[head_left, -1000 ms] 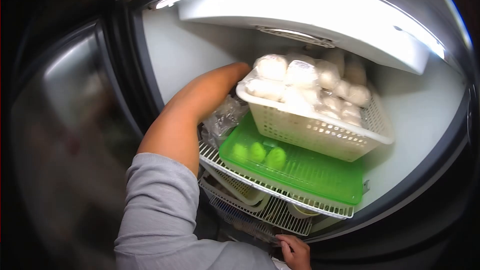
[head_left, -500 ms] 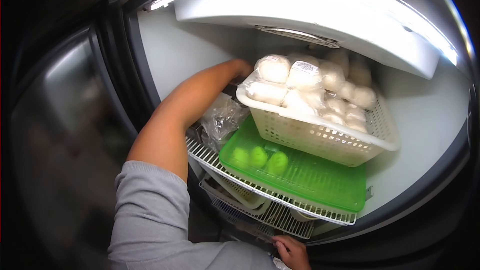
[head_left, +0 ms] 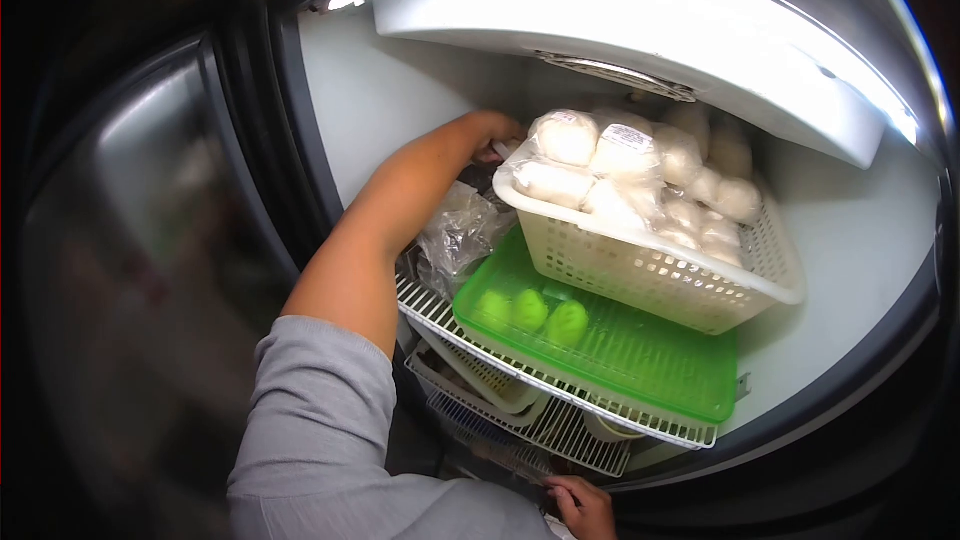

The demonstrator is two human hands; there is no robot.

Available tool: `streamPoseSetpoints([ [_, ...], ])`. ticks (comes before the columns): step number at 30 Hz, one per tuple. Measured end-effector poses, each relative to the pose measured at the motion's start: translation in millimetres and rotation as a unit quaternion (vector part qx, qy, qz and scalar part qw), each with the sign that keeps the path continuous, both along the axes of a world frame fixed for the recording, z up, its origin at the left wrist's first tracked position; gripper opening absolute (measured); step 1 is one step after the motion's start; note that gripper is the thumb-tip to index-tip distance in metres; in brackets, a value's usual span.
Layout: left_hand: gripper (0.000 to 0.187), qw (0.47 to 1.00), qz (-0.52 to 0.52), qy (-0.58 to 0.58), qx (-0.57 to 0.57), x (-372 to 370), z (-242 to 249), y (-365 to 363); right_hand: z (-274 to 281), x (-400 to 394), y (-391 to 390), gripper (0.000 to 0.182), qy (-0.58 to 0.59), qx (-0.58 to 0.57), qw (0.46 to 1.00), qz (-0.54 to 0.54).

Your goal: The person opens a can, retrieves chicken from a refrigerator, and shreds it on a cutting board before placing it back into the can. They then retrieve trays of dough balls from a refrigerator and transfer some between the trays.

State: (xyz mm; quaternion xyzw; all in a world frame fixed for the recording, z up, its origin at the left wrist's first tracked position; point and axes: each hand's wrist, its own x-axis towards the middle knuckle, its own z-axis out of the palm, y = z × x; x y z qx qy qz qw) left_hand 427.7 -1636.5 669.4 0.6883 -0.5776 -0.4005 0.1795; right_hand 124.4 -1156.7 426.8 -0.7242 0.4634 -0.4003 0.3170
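Note:
My left hand (head_left: 495, 133) is deep in the fridge, at the back left corner of a white perforated basket (head_left: 620, 265). Its visible fingers are curled beside the rim around something pale I cannot make out; the rest are hidden. Wrapped white balls (head_left: 565, 138) in clear plastic fill the basket, one bearing a printed label (head_left: 627, 137). Beneath the basket lies a green translucent lid or tray (head_left: 650, 365) with several light green lumps (head_left: 530, 310) showing at its left. Low at the bottom, my right hand (head_left: 582, 507) is closed on a thin clear strip, apparently plastic (head_left: 520, 470).
A crumpled clear plastic bag (head_left: 462, 232) sits on the white wire shelf (head_left: 430, 305) under my left forearm. Lower down, another wire shelf (head_left: 580, 448) bears a pale tray (head_left: 510, 395). The dark door (head_left: 130, 270) stands at left; a white housing (head_left: 640, 50) hangs overhead.
The whole view has shifted slightly, so the fridge contents appear further right. A little more of my left hand's fingers shows beside the basket. My right hand stays low, still closed.

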Motion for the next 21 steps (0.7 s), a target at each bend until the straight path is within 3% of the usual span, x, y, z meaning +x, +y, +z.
streamPoseSetpoints([
  [2,0.036,0.998,0.007,0.055,-0.016,6,-6,-4,4,1,3,0.016,-0.012,0.042,0.999,-0.013],
  [4,0.033,0.983,-0.053,0.174,-0.019,15,-24,-41,8,3,3,0.016,-0.013,0.039,0.999,-0.01],
  [5,0.03,0.99,-0.024,0.129,-0.054,3,-8,-6,9,5,3,0.016,-0.016,0.038,0.999,-0.01],
  [13,0.03,0.975,0.004,0.163,-0.151,3,12,44,17,10,10,0.015,-0.006,0.02,0.999,0.025],
  [15,0.026,0.937,0.106,0.291,-0.165,-1,31,49,19,10,12,0.015,-0.007,0.023,0.999,0.032],
  [21,0.03,0.89,0.116,0.352,-0.266,0,41,134,21,12,9,0.016,-0.014,0.023,0.998,0.065],
])
